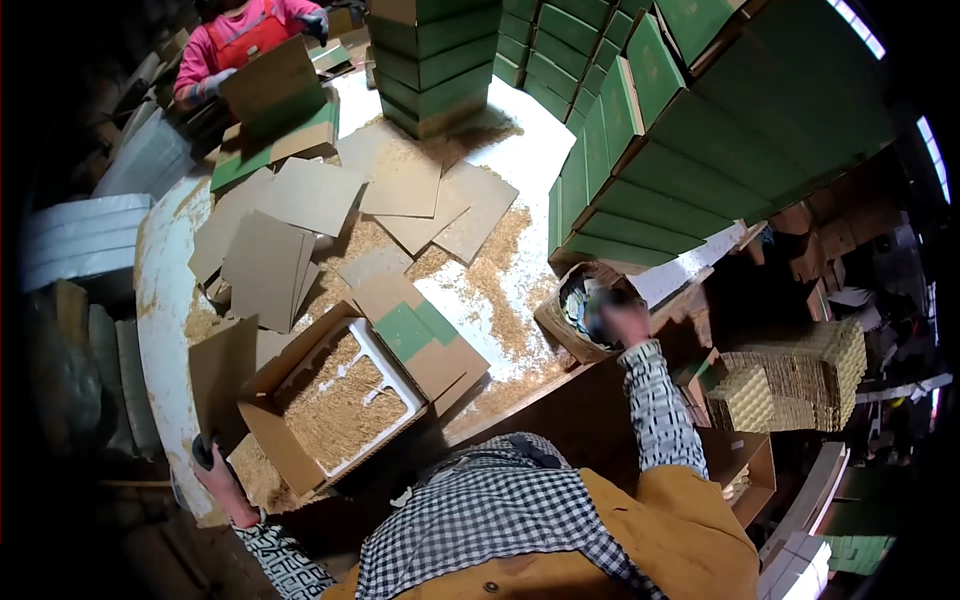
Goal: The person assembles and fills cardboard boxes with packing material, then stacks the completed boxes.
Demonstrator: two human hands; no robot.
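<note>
An open cardboard carton (262,432) stands at the table's near edge, its flaps folded out. Inside, a white foam tray (392,372) is filled with loose brown sawdust-like bedding (335,405). At the carton's left, my left hand (222,484), dark at the fingertips, grips the lower corner of a raised flap (222,375). My right hand (626,322) reaches to the right, into a small cardboard bin (562,322) of crumpled, colourful packets or papers. Its fingers are blurred, so their grip is unclear.
Flat cardboard sheets (265,265) and scattered bedding cover the white table (165,260). Green boxes (640,210) are stacked high at the right, with another stack (430,75) behind. Egg trays (790,375) stand lower right. Across the table, a person in a red apron (245,35) handles a carton.
</note>
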